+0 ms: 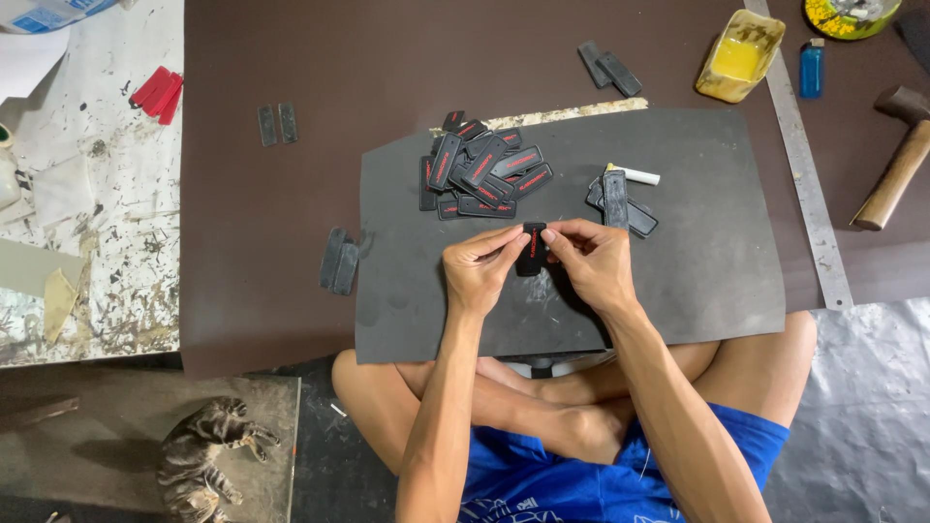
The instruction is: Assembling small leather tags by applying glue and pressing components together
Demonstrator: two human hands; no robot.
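My left hand (481, 266) and right hand (591, 260) pinch one black tag (532, 250); the pile (481, 167) at eleven o'clock looks untouched, and few lie finished at one o'clock.

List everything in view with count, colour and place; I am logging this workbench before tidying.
small black rectangular tag: one, black, pinched between both hands
pile of black tags with red print: many, exact count unclear, grey mat's upper left
grey foam mat: one, over the brown board
dark grey strips: two, left of the mat
white chalk stick: one, mat's upper right
yellow tub: one, top right
blue lighter: one, beside the tub
metal ruler: one, right side
wooden-handled hammer: one, far right
grey tabby cat: one, floor, lower left
left hand; right hand: both gripping the tag
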